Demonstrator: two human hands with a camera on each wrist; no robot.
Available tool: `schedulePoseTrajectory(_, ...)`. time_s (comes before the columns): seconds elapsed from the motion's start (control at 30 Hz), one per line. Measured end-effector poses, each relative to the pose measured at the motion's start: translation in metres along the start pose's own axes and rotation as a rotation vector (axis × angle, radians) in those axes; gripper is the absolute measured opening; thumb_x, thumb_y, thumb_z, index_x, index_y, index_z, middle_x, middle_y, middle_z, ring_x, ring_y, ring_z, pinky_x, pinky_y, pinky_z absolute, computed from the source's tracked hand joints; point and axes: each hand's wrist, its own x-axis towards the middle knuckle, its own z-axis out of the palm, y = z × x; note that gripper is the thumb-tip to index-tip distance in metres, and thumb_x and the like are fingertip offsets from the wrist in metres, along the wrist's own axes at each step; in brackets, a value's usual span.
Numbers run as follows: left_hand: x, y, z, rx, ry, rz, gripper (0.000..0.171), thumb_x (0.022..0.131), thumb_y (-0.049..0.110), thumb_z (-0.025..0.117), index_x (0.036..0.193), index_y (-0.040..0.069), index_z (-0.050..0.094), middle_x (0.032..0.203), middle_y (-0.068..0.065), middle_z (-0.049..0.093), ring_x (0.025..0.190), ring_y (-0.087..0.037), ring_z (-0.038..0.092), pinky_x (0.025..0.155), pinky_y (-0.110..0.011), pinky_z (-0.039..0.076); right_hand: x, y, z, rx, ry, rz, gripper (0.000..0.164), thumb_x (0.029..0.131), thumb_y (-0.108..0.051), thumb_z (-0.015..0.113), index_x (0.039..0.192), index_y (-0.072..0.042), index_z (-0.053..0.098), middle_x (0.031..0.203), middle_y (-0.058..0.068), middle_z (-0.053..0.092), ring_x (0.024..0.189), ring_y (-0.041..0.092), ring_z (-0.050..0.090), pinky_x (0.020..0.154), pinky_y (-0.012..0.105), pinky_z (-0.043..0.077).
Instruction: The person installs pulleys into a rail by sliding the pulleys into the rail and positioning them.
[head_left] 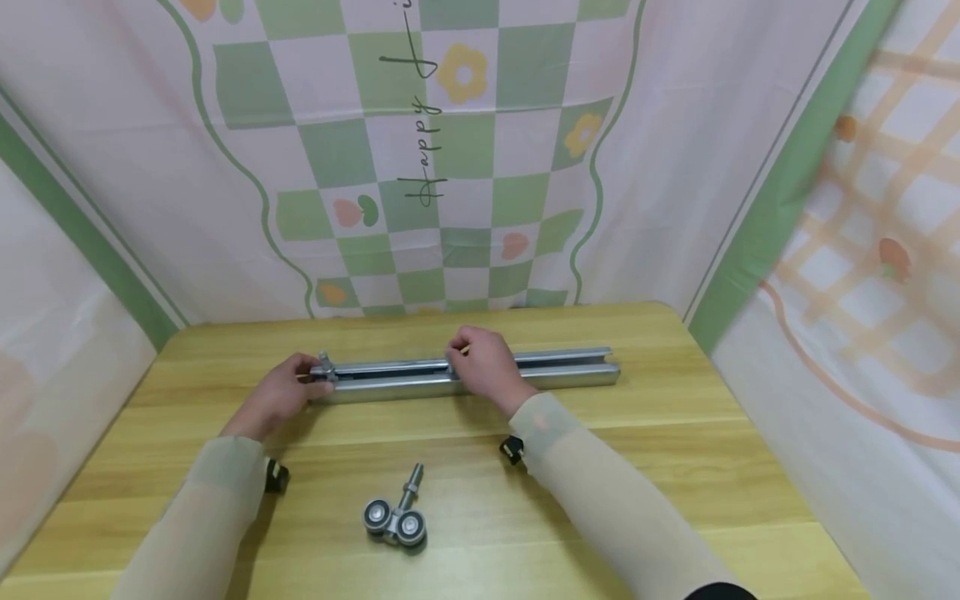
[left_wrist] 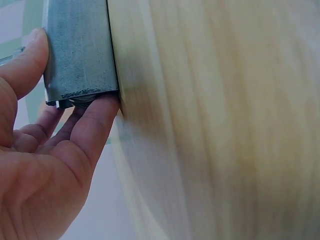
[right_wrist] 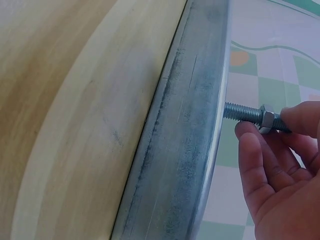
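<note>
A metal channel rail [head_left: 405, 390] lies crosswise on the wooden table, slot facing up. My left hand [head_left: 281, 390] grips its left end, with the thumb at the upper edge and fingers curled at the end opening in the left wrist view. Beside those fingers, a short threaded bolt [head_left: 325, 365] stands up from the slot. Near the rail's middle my right hand [head_left: 486, 364] pinches another threaded bolt [right_wrist: 242, 113], which carries a hex nut [right_wrist: 267, 119] and rises above the rail. Whatever lies below this bolt is hidden inside the channel.
A loose roller trolley [head_left: 393, 523] with several wheels and a threaded bolt lies on the table [head_left: 322, 533], nearer the front than the rail and between the forearms. A patterned curtain [head_left: 457, 167] hangs behind the table's back edge.
</note>
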Motion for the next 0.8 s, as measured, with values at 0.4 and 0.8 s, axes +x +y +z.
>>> schedulePoseTrajectory(0.4,0.001,-0.003,-0.003,-0.011,-0.004,-0.003,0.060,0.095,0.035,0.069,0.140,0.004,0.043,0.145,-0.023,0.042,0.131,-0.042,0.039,0.104,-0.058,0.036,0.003,-0.004,0.001,-0.007,-0.011,0.002,0.011,0.098,-0.020,0.063,0.099,-0.010,0.068,0.094,0.001,0.069,0.084,0.016,0.064,0.073,0.032,0.054)
schedulePoseTrajectory(0.8,0.003,-0.005,-0.002,-0.009,-0.002,0.000,0.061,0.094,0.036,0.071,0.140,0.005,0.044,0.144,-0.023,0.043,0.131,-0.042,0.040,0.103,-0.056,0.038,-0.014,-0.009,-0.010,-0.045,0.001,-0.032,0.068,0.099,-0.044,0.057,0.150,-0.005,0.036,0.149,0.015,0.042,0.132,0.034,0.043,0.108,0.049,0.036)
